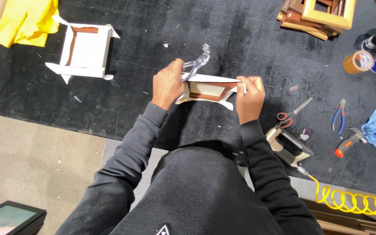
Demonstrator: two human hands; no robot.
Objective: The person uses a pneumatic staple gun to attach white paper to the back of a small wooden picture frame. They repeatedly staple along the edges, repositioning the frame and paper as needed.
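Clamping metal pliers [198, 63], left hand [167, 84] grip closed; right hand [250, 96] grip pinching canvas frame [207, 90] edge.

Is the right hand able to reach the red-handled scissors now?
Probably yes, but not at once: the right hand grips the edge of the small canvas frame. The scissors lie close beside it on the black mat, nothing between.

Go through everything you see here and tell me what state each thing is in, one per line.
Left hand: gripping metal pliers, which are clamped on the canvas edge.
Right hand: holding small canvas frame, tilted up on the mat.
Second canvas frame: lying back up, flaps loose.
Scissors: lying closed.
Staple gun: lying down, yellow hose attached.
Tape roll: lying flat.
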